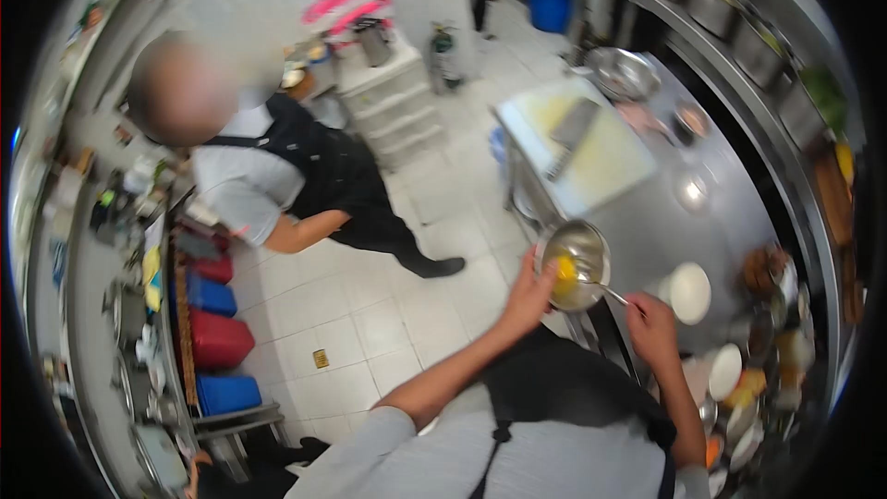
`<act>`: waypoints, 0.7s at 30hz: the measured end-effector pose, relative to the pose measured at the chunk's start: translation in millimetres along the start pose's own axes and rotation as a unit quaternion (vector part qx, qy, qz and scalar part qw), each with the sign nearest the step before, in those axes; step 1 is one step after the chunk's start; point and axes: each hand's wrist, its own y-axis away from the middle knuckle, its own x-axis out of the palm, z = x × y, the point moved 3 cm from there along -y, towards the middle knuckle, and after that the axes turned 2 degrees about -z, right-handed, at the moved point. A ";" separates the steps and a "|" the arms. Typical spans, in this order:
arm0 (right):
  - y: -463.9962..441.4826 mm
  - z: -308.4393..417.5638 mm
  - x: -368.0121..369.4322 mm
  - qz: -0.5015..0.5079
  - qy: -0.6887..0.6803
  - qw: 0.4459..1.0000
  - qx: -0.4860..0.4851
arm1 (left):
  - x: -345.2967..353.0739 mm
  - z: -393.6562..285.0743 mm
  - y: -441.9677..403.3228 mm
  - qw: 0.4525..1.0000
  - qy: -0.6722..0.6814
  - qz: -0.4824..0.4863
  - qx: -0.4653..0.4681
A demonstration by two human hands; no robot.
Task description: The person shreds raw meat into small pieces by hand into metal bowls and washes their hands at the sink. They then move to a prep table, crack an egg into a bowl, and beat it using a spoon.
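Observation:
A metal bowl (591, 245) with something yellow, like egg, inside is held near my waist at the counter's edge. My left hand (529, 294) is closed on the bowl's left rim. In my right hand (651, 325) is the handle of a thin metal utensil (610, 292), whose far end dips into the bowl. Just right of the right hand stands a white bowl (689, 294). Beyond the metal bowl, a cleaver (575, 129) lies on a white cutting board (605, 171).
The steel counter (730, 222) bears a large metal bowl (624, 74) and several containers at the right. A shelf of pots (711, 5) runs above. At left stands a person in a dark apron (323, 157), near white drawers (393, 97). Another person shows partly at the bottom left.

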 end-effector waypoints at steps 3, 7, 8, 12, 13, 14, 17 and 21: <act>9.4 -10.8 0.4 -0.027 -0.029 0.999 0.004 | 6.4 0.3 -5.8 1.000 -0.004 0.003 -0.008; 10.8 -19.2 0.1 0.031 -0.056 0.996 0.056 | 17.4 -16.9 -3.6 0.999 0.001 0.022 0.037; 14.4 -22.1 0.9 0.006 -0.068 0.995 0.072 | 19.8 -16.7 -2.3 0.999 0.001 0.028 0.033; 17.3 -26.4 -3.0 0.000 -0.083 0.992 0.095 | 25.7 -19.9 -3.4 0.999 -0.004 0.042 0.033; 17.8 -26.8 -2.7 0.023 -0.080 0.992 0.094 | 25.8 -18.6 -4.9 0.998 -0.006 0.044 0.036; 18.8 -27.2 -2.0 -0.003 -0.084 0.992 0.089 | 26.4 -17.3 -5.5 0.998 -0.008 0.050 0.031; 21.9 -31.8 2.7 -0.037 -0.093 0.991 0.085 | 30.0 -17.0 -7.2 0.997 0.003 0.062 0.037; 22.3 -32.2 0.1 0.001 -0.114 0.986 0.118 | 33.1 -17.0 -8.4 0.997 -0.007 0.056 0.045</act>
